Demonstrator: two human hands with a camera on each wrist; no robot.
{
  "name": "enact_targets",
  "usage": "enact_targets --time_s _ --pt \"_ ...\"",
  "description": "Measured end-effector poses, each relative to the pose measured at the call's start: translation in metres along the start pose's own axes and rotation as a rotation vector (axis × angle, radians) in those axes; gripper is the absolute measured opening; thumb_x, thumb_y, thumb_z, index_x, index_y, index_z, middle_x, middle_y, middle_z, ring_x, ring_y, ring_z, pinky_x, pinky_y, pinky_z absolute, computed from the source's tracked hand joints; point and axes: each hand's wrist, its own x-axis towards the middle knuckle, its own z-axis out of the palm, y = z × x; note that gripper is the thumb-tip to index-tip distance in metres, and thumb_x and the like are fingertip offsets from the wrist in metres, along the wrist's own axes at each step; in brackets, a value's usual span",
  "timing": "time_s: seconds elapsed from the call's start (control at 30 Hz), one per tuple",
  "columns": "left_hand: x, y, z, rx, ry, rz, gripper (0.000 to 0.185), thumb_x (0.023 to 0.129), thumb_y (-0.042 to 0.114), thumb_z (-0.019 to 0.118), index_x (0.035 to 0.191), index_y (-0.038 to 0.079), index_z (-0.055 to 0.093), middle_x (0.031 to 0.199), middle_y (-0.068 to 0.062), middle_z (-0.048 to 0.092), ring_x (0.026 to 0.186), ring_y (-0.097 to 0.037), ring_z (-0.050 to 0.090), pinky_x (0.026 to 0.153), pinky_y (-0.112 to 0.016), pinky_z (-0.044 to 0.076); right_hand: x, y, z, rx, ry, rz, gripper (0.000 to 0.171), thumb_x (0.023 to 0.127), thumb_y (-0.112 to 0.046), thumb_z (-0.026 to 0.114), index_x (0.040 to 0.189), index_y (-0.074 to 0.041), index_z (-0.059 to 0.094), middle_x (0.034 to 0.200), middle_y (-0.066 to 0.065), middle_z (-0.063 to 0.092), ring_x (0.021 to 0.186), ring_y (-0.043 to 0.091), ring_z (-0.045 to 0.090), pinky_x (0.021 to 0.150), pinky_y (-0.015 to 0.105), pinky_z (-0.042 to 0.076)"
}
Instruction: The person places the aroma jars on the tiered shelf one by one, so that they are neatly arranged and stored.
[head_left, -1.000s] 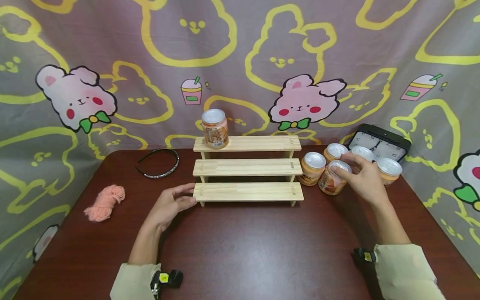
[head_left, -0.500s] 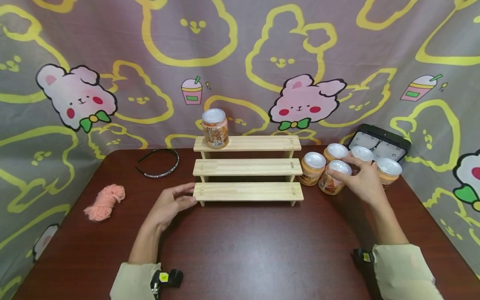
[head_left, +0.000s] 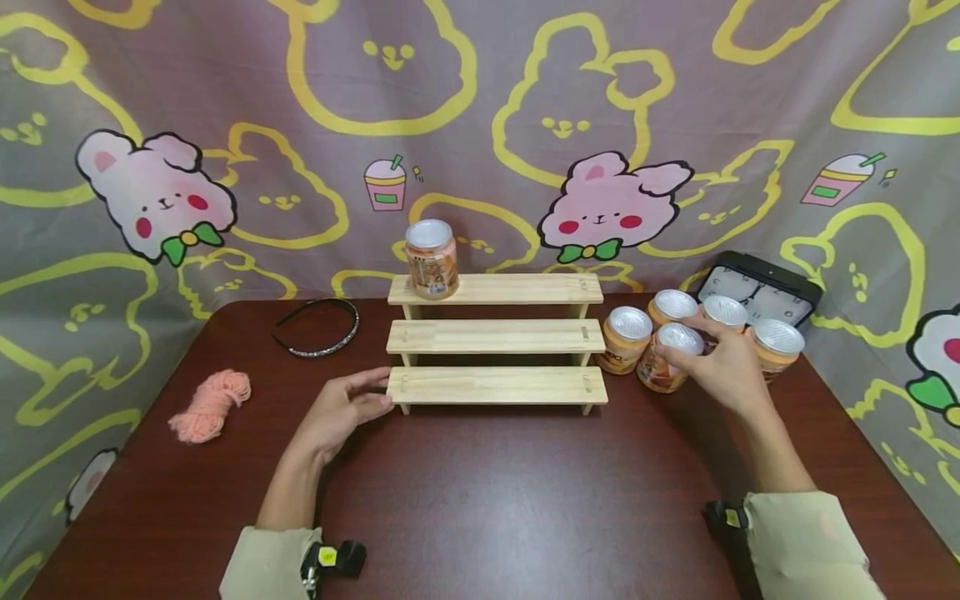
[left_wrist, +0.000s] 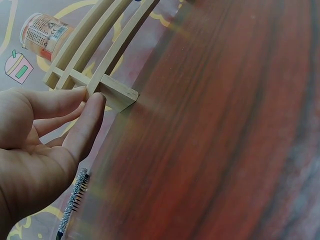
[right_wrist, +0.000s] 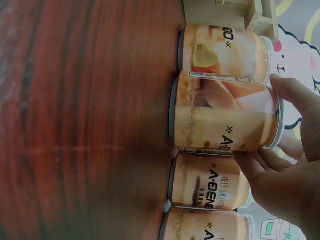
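Note:
A three-step wooden stand (head_left: 495,337) sits mid-table, with one orange can (head_left: 431,258) on the left end of its top step. Right of the stand is a cluster of orange cans with silver lids (head_left: 624,337). My right hand (head_left: 693,350) grips the front can (head_left: 660,368) of that cluster near its lid, and the can leans a little. In the right wrist view the held can (right_wrist: 225,120) lies between two neighbours, with my right hand (right_wrist: 285,135) round its rim. My left hand (head_left: 371,392) rests straight fingers against the left end of the lowest step (left_wrist: 112,92).
A black headband (head_left: 318,329) and a bundle of pink yarn (head_left: 210,404) lie on the left of the dark red table (head_left: 487,500). A black clock (head_left: 757,287) leans behind the cans. A cartoon-print cloth hangs close behind and beside the table.
My right hand has settled a little lower on the front can, which leans slightly less than before. The left hand and the stand have not moved.

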Motion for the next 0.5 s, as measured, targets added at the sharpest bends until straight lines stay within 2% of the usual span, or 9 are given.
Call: enact_targets --time_s 0.17,0.27,0.37,0.43,0.5 --pt "0.0009 -0.0003 -0.0002 0.006 -0.003 0.006 0.056 0.094 -0.006 0.065 0.146 -0.011 0.045 0.136 -0.030 0.051 0.097 -0.010 0.066 0.085 -0.019 0.056 -0.0007 0.0008 -0.0001 0.019 0.030 -0.019 0.055 0.080 -0.025 0.086 0.119 0.009 0.068 0.118 0.037 0.063 0.108 0.052 0.057 0.117 0.071 0.006" --pt "0.0011 -0.0003 0.0000 0.006 -0.002 0.007 0.056 0.094 -0.007 0.065 0.146 -0.011 0.045 0.136 -0.030 0.051 0.097 -0.010 0.066 0.085 -0.019 0.056 -0.0009 0.0013 -0.0005 0.016 0.037 -0.019 0.055 0.081 -0.025 0.085 0.120 0.010 0.068 0.114 0.037 0.064 0.103 0.049 0.057 0.113 0.066 0.020" --pt "0.0009 -0.0004 -0.0001 0.002 -0.001 0.005 0.056 0.094 -0.008 0.064 0.146 -0.011 0.045 0.135 -0.030 0.051 0.097 -0.010 0.065 0.085 -0.019 0.056 -0.0017 0.0010 -0.0011 0.001 0.044 -0.013 0.055 0.081 -0.026 0.085 0.120 0.009 0.069 0.108 0.034 0.067 0.095 0.041 0.057 0.093 0.044 0.041" --pt "0.0006 -0.0005 -0.0006 0.002 -0.004 0.004 0.055 0.094 -0.008 0.064 0.146 -0.011 0.045 0.135 -0.030 0.050 0.097 -0.009 0.065 0.085 -0.019 0.056 -0.0024 0.0003 -0.0019 -0.002 0.045 -0.008 0.055 0.081 -0.026 0.086 0.121 0.008 0.069 0.108 0.032 0.067 0.092 0.035 0.057 0.075 0.028 0.043" --pt "0.0003 -0.0003 -0.0013 0.004 -0.005 0.005 0.056 0.094 -0.008 0.064 0.146 -0.011 0.045 0.136 -0.030 0.050 0.097 -0.009 0.065 0.085 -0.019 0.056 -0.0033 -0.0019 -0.0039 -0.001 0.043 0.006 0.055 0.081 -0.027 0.086 0.121 0.007 0.069 0.110 0.030 0.068 0.090 0.030 0.056 0.064 0.019 0.041"
